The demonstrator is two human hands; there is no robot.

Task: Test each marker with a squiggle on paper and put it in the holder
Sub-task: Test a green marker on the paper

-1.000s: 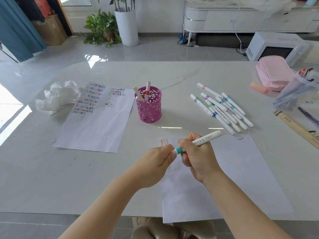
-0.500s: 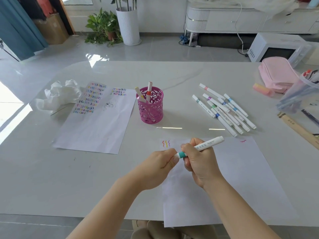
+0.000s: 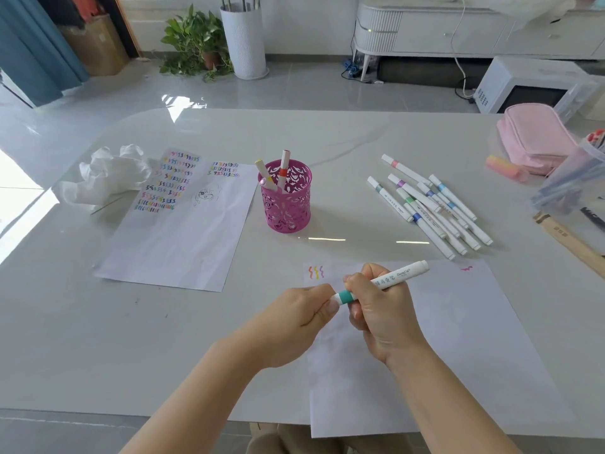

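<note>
My right hand grips a white marker with a teal band above the near sheet of paper. My left hand pinches the marker's cap end, just left of the teal band. The near sheet carries three small squiggles at its top left and a pink mark at its top right. A pink cut-out holder stands at mid-table with three markers in it. Several loose markers lie in a pile to the right.
A second sheet full of coloured squiggles lies to the left, with a crumpled white tissue beyond it. At the far right are a pink pencil case, a pink eraser, a clear box and a wooden ruler.
Both hands and the teal marker have stayed nearly in place above the near sheet; the view has shifted slightly. The cap still sits on the marker.
</note>
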